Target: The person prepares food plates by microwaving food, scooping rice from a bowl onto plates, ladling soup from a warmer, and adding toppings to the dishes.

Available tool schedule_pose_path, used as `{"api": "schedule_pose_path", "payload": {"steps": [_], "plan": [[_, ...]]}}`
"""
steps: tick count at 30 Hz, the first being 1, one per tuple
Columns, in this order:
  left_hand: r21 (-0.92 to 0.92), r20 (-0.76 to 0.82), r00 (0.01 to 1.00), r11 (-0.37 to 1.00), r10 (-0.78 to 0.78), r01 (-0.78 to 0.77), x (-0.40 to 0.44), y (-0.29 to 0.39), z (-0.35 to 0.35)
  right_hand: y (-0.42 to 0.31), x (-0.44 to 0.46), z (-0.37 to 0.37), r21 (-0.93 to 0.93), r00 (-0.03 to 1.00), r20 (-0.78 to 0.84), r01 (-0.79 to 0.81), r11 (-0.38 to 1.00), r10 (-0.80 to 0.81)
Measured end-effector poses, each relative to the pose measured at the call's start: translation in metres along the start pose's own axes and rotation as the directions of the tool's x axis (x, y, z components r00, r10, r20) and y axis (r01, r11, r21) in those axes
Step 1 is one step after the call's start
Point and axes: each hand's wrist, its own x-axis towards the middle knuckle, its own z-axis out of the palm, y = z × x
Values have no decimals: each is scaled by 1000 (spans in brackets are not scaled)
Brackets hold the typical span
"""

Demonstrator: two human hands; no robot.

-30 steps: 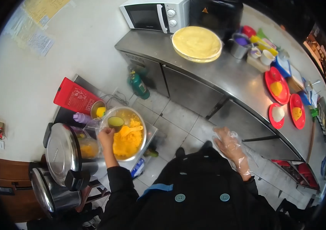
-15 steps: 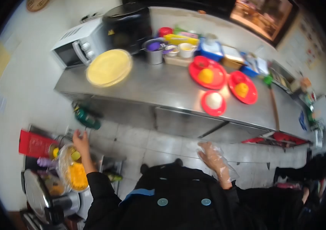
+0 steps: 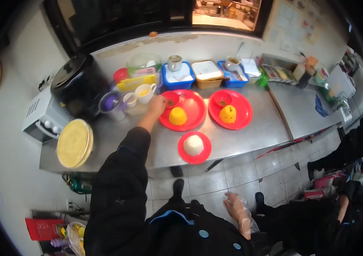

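Observation:
My left hand (image 3: 156,105) reaches over the steel counter to the left rim of a red plate (image 3: 193,120). Its fingers are closed by a small red bowl (image 3: 171,99) with green bits in it; what they hold, if anything, is hidden. A yellow rice mound (image 3: 178,116) sits on that plate. To the right, another red plate (image 3: 243,112) bears a yellow mound (image 3: 228,114) and a small red bowl. Nearer the edge, a small red plate (image 3: 182,153) holds a white mound (image 3: 193,145). My right hand (image 3: 236,206), in a clear plastic glove, hangs over the floor with fingers apart.
On the counter's left are a round yellow stack (image 3: 75,143), a black cooker (image 3: 79,85), a microwave (image 3: 44,119) and white cups (image 3: 144,93). Blue tubs (image 3: 177,80) line the wall. A co-worker's arm (image 3: 343,208) shows at lower right.
My left hand has left the green cup at the bowl of yellow food and moved to the plates on the counter. The view has swung right; my right hand stays low, over the floor.

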Motion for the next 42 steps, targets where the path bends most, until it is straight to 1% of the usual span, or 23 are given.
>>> {"api": "schedule_pose_path", "payload": {"steps": [1,2,4,5,7,8,10,11,13,14,16,17,19,22,28,29,34,36,37,38,40,41,42], "plan": [[40,41,999,999,13,-14,20,-6,14,8,-4,0,26,996,-34,-79,997,80],[34,42,999,999,23,-24,35,-17,28,18,-7,8,24,995,-42,-87,996,88],[73,203,978,996,35,-51,52,-28,49,30,-18,12,16,949,-14,-314,949,314],[62,210,977,996,42,-56,58,-32,57,33,-17,12,9,945,-16,-326,945,326],[110,294,953,987,79,-116,65,-34,61,20,-12,4,-26,846,153,-514,858,511],[107,304,949,987,84,-122,67,-35,63,31,-16,16,-25,839,155,-524,851,521],[141,357,928,975,110,-170,71,-35,63,58,-26,46,-60,894,166,-411,910,415],[140,362,925,975,113,-174,74,-38,66,60,-24,50,-58,892,167,-417,907,421],[162,323,936,966,141,-202,77,-43,71,58,-15,52,-6,916,140,-380,925,376],[161,325,935,966,143,-203,78,-45,72,58,-11,53,-6,915,141,-382,924,379],[113,306,944,980,125,-166,78,-37,61,48,5,49,44,871,114,-484,874,477],[113,307,943,979,127,-169,77,-34,54,43,12,44,12,869,131,-483,875,478],[-17,314,944,995,101,-101,74,-29,43,35,21,39,41,863,123,-499,866,491],[-35,318,944,996,91,-85,69,-30,37,25,26,35,74,858,102,-510,857,503],[61,242,962,988,125,-144,73,-33,60,19,33,39,81,876,156,-472,878,456],[65,352,934,994,63,-91,76,-31,63,19,34,39,66,869,165,-481,874,466],[92,373,927,992,46,-86,75,-25,59,27,18,46,33,851,165,-509,860,498],[68,372,928,998,-11,-16,80,-33,66,36,9,53,-7,826,188,-540,842,532],[-21,380,924,998,-51,64,83,-37,68,40,5,56,-50,803,210,-561,826,558],[-22,377,925,998,-47,59,85,-41,69,42,-1,59,-48,804,206,-562,826,559],[-204,401,916,972,-26,117,81,-33,47,43,-7,60,-105,789,175,-580,808,589],[-203,402,915,973,-23,113,76,-28,37,54,-15,70,-102,788,175,-582,807,590],[-293,434,901,947,12,129,68,-22,29,69,-22,83,-133,817,188,-528,838,545]]}}
